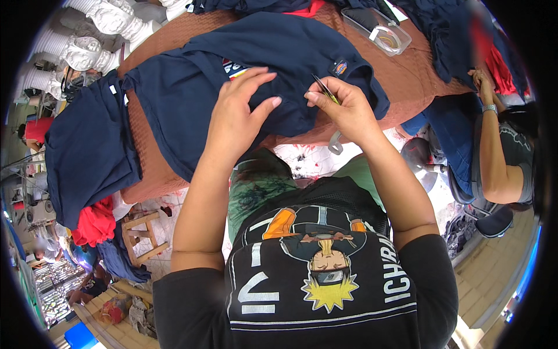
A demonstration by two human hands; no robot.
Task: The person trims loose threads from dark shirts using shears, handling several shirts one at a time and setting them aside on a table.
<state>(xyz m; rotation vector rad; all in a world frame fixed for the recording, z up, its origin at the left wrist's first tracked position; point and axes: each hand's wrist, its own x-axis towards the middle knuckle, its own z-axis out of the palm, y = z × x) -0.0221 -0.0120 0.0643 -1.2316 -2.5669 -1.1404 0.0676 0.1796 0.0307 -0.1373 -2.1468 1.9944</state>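
A navy garment (192, 99) lies spread in front of me, creased and partly folded over. Near its right end is a small dark label with a colourful emblem (339, 68). A white, red and yellow patch (232, 68) shows partly behind my left hand (241, 107). That hand rests over the cloth with fingers apart, holding nothing. Between the thumb and fingers of my right hand (346, 107) are small thread snips (326, 90), dark and pointed with a yellowish part. Their tips point up and left, just above the cloth.
A brown quilted cover (407, 87) drapes the table. A clear plastic box (386, 41) stands at the far right. More navy clothes (90, 142) hang over the left edge, above red cloth (96, 224). Another person's forearm (491, 139) is at right; white balusters (81, 52) stand far left.
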